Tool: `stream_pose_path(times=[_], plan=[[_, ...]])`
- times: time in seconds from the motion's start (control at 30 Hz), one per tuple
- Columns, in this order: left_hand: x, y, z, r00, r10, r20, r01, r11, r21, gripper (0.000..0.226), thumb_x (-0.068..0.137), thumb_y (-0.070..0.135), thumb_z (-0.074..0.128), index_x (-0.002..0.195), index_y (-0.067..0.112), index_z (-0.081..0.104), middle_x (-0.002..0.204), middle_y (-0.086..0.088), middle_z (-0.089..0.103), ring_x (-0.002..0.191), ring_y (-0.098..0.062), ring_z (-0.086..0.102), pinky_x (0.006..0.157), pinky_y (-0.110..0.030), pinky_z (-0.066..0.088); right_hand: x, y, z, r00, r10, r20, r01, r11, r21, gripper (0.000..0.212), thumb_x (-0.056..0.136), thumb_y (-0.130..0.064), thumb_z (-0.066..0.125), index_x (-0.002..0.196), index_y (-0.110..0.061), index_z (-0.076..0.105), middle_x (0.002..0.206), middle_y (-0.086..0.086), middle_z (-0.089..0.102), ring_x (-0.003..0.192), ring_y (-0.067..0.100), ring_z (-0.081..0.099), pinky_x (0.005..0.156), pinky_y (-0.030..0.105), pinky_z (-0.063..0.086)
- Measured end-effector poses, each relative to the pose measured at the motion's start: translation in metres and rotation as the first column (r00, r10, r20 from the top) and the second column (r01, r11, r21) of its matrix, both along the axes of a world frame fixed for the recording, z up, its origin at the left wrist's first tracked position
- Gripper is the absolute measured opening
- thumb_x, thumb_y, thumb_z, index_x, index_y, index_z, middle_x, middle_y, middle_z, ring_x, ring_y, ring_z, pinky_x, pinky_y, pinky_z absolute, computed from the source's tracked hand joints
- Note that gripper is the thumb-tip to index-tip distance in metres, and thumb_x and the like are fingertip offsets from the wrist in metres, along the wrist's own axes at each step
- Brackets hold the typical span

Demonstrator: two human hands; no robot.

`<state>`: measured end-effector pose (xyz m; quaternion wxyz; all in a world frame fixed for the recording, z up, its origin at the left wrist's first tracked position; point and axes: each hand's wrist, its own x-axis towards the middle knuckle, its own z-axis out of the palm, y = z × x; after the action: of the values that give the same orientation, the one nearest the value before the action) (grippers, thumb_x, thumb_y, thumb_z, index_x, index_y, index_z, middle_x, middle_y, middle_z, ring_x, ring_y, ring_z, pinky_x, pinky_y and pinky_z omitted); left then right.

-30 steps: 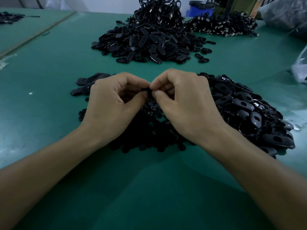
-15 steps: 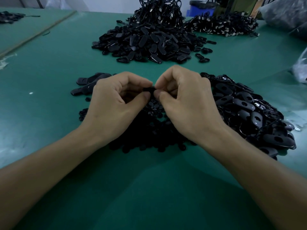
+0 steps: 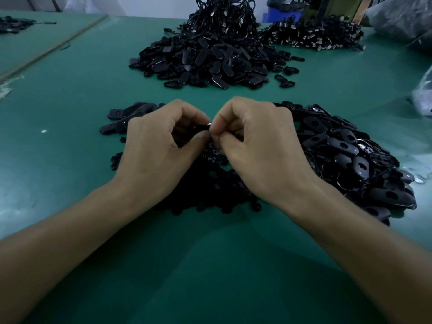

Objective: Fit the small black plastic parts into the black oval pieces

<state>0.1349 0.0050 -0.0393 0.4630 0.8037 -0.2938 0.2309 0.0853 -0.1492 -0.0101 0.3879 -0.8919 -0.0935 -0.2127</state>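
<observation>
We saw the left hand [image 3: 154,157] and the right hand [image 3: 261,155] meeting above the heap of small black parts [image 3: 210,183] on the green desk [image 3: 70,90]. Each grip pinched one mostly hidden black piece [image 3: 208,124] between them. We judged the fitting was in hand, and next it needed a firm, straight press.

The green table [image 3: 58,160] lies open to us from 7 to 9 o'clock, at 6 o'clock, and in a strip at 12 o'clock short of the far heap [image 3: 205,59]. Oval pieces [image 3: 350,155] block 2 to 4 o'clock, small black parts [image 3: 210,195] crowd right beneath us, and a few dark pieces [image 3: 121,114] lie at 10 o'clock.
</observation>
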Motion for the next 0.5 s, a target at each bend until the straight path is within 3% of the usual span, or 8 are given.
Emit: stream_pose_path(times=[0.13, 0.23, 0.33, 0.5], plan=[[0.001, 0.0, 0.002, 0.999, -0.002, -0.034, 0.002, 1.0, 0.003, 0.024, 0.083, 0.025, 0.071, 0.088, 0.046, 0.06, 0.094, 0.028, 0.068, 0.076, 0.004, 0.067, 0.069, -0.007, 0.048, 0.002, -0.002, 0.0, 1.0, 0.013, 0.026, -0.012, 1.0, -0.01, 0.015, 0.088, -0.005, 0.068, 0.088, -0.02, 0.072, 0.078, -0.01, 0.069, 0.074, 0.003, 0.067, 0.067, 0.021, 0.056], [0.003, 0.0, 0.003, 0.992, -0.073, -0.106, 0.063, 0.994, -0.088, 0.022, 0.083, 0.024, 0.073, 0.09, 0.043, 0.063, 0.091, 0.019, 0.073, 0.078, -0.003, 0.071, 0.072, -0.016, 0.053, 0.005, -0.006, -0.003, 0.998, -0.036, 0.059, 0.038, 0.999, -0.028, 0.012, 0.088, -0.014, 0.074, 0.096, -0.023, 0.073, 0.087, -0.012, 0.069, 0.081, 0.001, 0.065, 0.071, 0.012, 0.05], [0.003, 0.0, 0.005, 0.974, -0.156, -0.161, 0.13, 0.978, -0.164, 0.022, 0.082, 0.021, 0.075, 0.092, 0.038, 0.065, 0.089, 0.017, 0.075, 0.077, -0.001, 0.071, 0.071, -0.015, 0.053, 0.01, -0.013, -0.003, 1.0, -0.021, 0.001, 0.021, 0.999, 0.037, 0.015, 0.089, -0.017, 0.074, 0.102, -0.024, 0.074, 0.09, -0.016, 0.069, 0.086, -0.002, 0.065, 0.073, 0.006, 0.045], [0.006, 0.001, 0.004, 0.946, -0.22, -0.236, 0.163, 0.957, -0.238, 0.022, 0.079, 0.019, 0.076, 0.093, 0.033, 0.067, 0.08, 0.016, 0.075, 0.07, 0.0, 0.069, 0.067, -0.013, 0.053, 0.013, -0.023, -0.002, 0.986, 0.113, -0.12, -0.08, 0.964, 0.252, 0.013, 0.087, -0.011, 0.077, 0.096, -0.019, 0.073, 0.081, -0.004, 0.074, 0.077, 0.007, 0.072, 0.077, 0.025, 0.059]])
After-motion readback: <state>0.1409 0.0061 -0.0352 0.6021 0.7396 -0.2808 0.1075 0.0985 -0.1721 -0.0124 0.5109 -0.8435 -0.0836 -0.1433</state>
